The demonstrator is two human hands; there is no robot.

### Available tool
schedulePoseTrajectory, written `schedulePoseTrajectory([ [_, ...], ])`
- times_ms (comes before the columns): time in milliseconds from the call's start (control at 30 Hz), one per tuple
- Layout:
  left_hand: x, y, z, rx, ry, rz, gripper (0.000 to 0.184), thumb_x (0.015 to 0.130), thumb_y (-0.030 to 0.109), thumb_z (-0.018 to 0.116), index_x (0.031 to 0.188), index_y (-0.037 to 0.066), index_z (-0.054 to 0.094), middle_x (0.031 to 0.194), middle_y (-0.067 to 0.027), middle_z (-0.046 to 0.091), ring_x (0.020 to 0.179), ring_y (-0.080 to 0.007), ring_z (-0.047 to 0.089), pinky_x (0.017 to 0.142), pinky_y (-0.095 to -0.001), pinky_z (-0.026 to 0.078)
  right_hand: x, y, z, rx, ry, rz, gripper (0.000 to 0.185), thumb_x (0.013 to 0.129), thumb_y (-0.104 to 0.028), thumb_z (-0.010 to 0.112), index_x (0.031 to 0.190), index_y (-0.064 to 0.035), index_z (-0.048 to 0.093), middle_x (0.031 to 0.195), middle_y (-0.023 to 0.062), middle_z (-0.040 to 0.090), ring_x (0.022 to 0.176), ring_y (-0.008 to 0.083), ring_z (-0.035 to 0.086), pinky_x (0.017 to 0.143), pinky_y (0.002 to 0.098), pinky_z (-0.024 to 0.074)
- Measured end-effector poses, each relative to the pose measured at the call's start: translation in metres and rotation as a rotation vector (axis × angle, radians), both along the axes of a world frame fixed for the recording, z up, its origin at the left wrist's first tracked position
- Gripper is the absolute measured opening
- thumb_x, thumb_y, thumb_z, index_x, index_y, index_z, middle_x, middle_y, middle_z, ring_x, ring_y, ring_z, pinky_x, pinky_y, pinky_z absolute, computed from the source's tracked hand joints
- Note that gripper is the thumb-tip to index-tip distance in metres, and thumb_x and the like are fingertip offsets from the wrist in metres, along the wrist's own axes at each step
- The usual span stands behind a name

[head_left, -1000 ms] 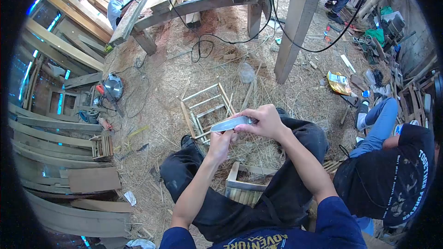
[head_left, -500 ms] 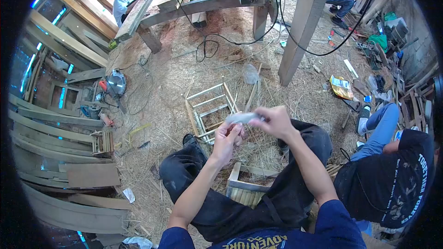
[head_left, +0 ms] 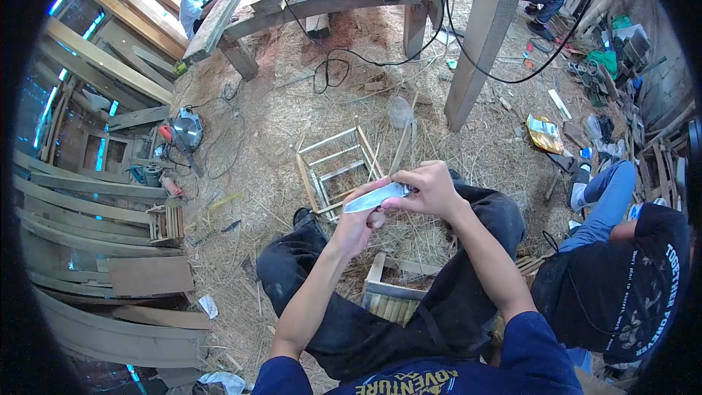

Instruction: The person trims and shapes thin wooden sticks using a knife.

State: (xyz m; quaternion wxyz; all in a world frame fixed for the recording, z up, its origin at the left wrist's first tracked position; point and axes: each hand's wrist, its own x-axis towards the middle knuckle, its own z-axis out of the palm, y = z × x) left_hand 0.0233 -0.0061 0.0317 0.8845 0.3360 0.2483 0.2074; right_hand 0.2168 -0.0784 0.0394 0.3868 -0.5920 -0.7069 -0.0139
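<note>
Above my lap, both hands meet at a flat silvery blade-shaped piece (head_left: 374, 197), pale and tapering toward its left end. My right hand (head_left: 430, 192) pinches its right end between thumb and fingers, partly covering a darker part there. My left hand (head_left: 356, 225) is closed around its left portion from below, fingers behind it. Just beyond the hands, a small open wooden frame (head_left: 303, 175) lies on the straw-covered floor. Between my legs sits a small slatted wooden piece (head_left: 395, 294), partly hidden by my trousers.
A co-worker in a black shirt (head_left: 621, 292) sits close at my right. A wooden post (head_left: 486, 44) and hanging black cable (head_left: 504, 82) stand ahead, before a workbench (head_left: 322, 14). A circular saw (head_left: 186, 130) lies left, near stacked boards (head_left: 146, 278). Two more people are farther off.
The silvery piece, blurred before, has tilted to show its broad face more clearly. Both hands have shifted slightly and stay together on it. The view has moved a little.
</note>
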Motion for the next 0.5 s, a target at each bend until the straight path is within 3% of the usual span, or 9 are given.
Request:
schedulePoseTrajectory([
  [133,0.001,-0.002,-0.004,-0.046,-0.026,-0.008,0.036,0.099,0.012,0.057,0.134,0.006,0.056,0.082,0.0002,0.052,0.06,-0.0032,0.037,0.05,-0.0188,0.027,0.004,-0.002,0.001,-0.005,-0.025,0.003,0.048,0.067,-0.055,0.081,0.086,-0.0115,0.073,0.057,0.0048,0.062,0.047,0.0209,0.058,0.049,0.0339,0.0426],
  [233,-0.004,-0.001,-0.012,-0.053,-0.108,0.002,0.035,0.099,0.012,0.058,0.133,0.007,0.057,0.079,0.0003,0.05,0.056,-0.0032,0.033,0.048,-0.0192,0.025,0.008,-0.002,0.006,0.048,-0.031,-0.076,0.043,0.073,-0.055,0.078,0.083,-0.0142,0.073,0.054,0.0054,0.061,0.045,0.0211,0.059,0.048,0.0324,0.0436],
  [333,-0.007,-0.003,-0.005,-0.025,-0.133,-0.007,0.033,0.1,0.013,0.057,0.132,0.008,0.058,0.077,0.001,0.049,0.055,-0.0032,0.032,0.047,-0.0199,0.024,0.032,0.0,0.007,0.016,0.103,-0.356,0.041,0.075,-0.054,0.077,0.082,-0.014,0.073,0.053,0.0057,0.059,0.044,0.0198,0.058,0.047,0.032,0.0438],
  [367,-0.008,-0.005,-0.001,-0.009,-0.124,-0.008,0.032,0.1,0.013,0.057,0.132,0.009,0.059,0.077,0.0013,0.048,0.055,-0.0032,0.031,0.047,-0.0202,0.024,0.035,0.001,0.008,0.024,0.015,-0.367,0.04,0.077,-0.053,0.076,0.082,-0.0137,0.073,0.052,0.0058,0.058,0.044,0.0197,0.058,0.047,0.0328,0.0444],
  [500,-0.006,-0.004,-0.008,-0.033,-0.053,-0.036,0.032,0.1,0.011,0.056,0.132,0.008,0.059,0.075,0.003,0.046,0.055,-0.0035,0.03,0.048,-0.0204,0.024,-0.002,-0.005,0.001,0.0,-0.04,-0.004,0.039,0.079,-0.052,0.076,0.081,-0.0131,0.073,0.053,0.0073,0.059,0.045,0.019,0.06,0.047,0.0332,0.0457],
])
